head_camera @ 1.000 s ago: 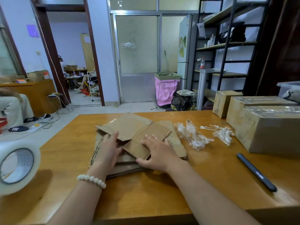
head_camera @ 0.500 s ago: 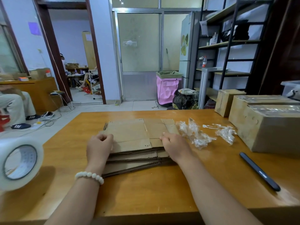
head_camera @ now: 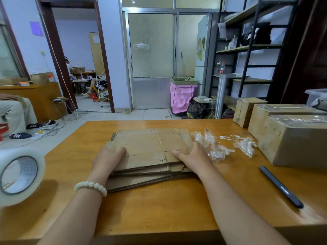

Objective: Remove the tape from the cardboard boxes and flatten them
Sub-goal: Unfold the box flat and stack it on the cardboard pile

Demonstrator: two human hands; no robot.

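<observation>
Flattened cardboard stack (head_camera: pixel 146 149): lay mid-bench (head_camera: pixel 159 209). Left hand (head_camera: pixel 106 160) gripped its left edge and right hand (head_camera: pixel 193 157) its right edge, thumbs on top. Tape scraps (head_camera: pixel 215 150) lay just right of it.

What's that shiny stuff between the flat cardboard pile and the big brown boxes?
Crumpled clumps of clear tape lie on the orange wooden table, right of the flattened cardboard stack; head view.

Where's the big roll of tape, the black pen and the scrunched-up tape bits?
roll of tape (head_camera: pixel 21 151): head view, on the top of its clear outer band.
black pen (head_camera: pixel 281 187): head view, on the middle of its barrel.
scrunched-up tape (head_camera: pixel 217 152): head view, on the bigger, left clump.
</observation>
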